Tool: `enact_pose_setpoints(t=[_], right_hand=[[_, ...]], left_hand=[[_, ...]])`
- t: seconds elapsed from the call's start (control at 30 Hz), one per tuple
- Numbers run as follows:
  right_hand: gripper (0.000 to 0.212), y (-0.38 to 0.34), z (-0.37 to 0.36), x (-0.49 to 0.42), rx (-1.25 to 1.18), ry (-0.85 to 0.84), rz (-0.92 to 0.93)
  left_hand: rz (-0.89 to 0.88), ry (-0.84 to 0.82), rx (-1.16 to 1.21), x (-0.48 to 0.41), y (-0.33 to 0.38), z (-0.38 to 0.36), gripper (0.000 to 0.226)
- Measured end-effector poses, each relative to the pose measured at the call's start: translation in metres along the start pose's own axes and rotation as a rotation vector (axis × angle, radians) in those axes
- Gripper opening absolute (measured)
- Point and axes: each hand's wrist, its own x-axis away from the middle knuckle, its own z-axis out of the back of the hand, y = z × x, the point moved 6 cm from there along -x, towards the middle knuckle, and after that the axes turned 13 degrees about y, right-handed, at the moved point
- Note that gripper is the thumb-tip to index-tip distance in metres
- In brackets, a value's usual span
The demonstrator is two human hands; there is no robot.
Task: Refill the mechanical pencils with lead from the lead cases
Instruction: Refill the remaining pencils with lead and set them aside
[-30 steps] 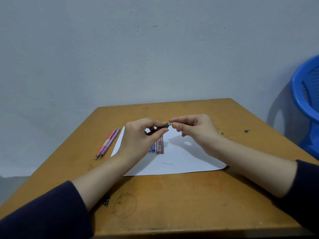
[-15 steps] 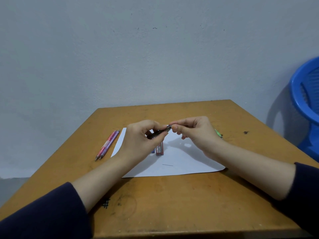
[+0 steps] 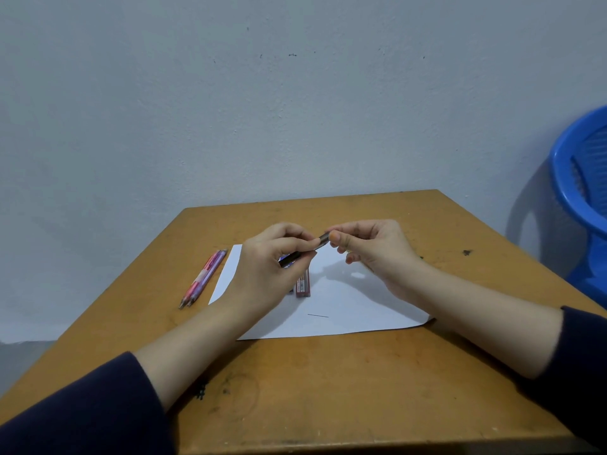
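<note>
Slim dark plastic mechanical pencil (image 3: pixel 297 254) sits above white paper sheet (image 3: pixel 345 310), long axis slanting low-left to up-right. Left hand (image 3: pixel 266 274) fingers closed round barrel; right hand (image 3: pixel 377 254) thumb & finger pinch its upper-right end.

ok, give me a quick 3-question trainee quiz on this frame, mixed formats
1. True or false: the dark pencil lies flat on the paper.
2. Which hand wraps the pencil's barrel: A) left hand B) right hand?
3. Fill in: the two pink pencils lie on the table, ___ of the paper.

Key: 1 false, it is held in the air; 2 A; 3 left.
</note>
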Motion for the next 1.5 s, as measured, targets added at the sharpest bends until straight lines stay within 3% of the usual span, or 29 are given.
enact_pose_setpoints(t=[0.2, 0.4, 0.57, 0.73, 0.83, 1.23, 1.5], right_hand=[[0.012, 0.001, 0.001, -0.004, -0.026, -0.015, -0.055], [0.008, 0.005, 0.003, -0.010, -0.412, 0.029, -0.290], [0.018, 0.005, -0.004, -0.007, -0.696, 0.030, -0.469], [0.029, 0.008, -0.008, -0.008, -0.923, 0.036, -0.644], [0.042, 0.005, -0.009, -0.005, -0.962, -0.003, -0.667], [0.036, 0.003, 0.003, -0.005, -0.994, 0.081, -0.651], [0.032, 0.006, 0.004, -0.006, -0.972, 0.094, -0.640]], left_hand=[[0.100, -0.007, -0.016, 0.000, 0.002, 0.000, 0.018], [0.535, -0.113, -0.049, 0.007, -0.015, -0.004, 0.018], [0.824, -0.168, 0.128, 0.019, -0.015, -0.013, 0.008], [1.364, -0.220, 0.546, 0.036, -0.001, -0.031, 0.047], [1.546, -0.345, 0.689, 0.042, 0.008, -0.035, 0.067], [1.647, -0.693, 0.828, 0.053, 0.025, -0.039, 0.096], [1.620, -0.736, 0.826, 0.055, 0.023, -0.042, 0.104]])
